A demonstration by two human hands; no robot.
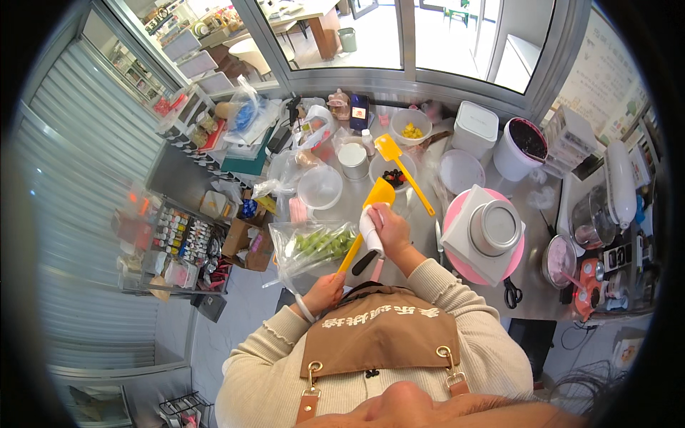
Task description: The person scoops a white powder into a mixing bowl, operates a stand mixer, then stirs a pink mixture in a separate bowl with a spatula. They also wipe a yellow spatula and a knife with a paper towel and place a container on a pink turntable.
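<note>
My left hand (328, 292) is closed round the handle of a yellow spatula (351, 253), which slants up and to the right. With my right hand (391, 227) I grip a white cloth or paper towel (369, 230) just below the spatula's blade (380, 192). A second yellow spatula (405, 173) lies beyond, partly over a clear bowl with dark and red fruit (393, 178). Left of my hands rests a clear bag of green fruit (321, 242). Below the cloth show a black handle (364, 263) and a pink handle (378, 269).
To the right stands a pink turntable (457, 264) bearing a white board and a round metal tin (496, 227), with black scissors (512, 293) nearby. Farther back are an empty clear tub (320, 187), a white canister (353, 160), a bowl of yellow fruit (412, 128) and a white bucket (515, 160).
</note>
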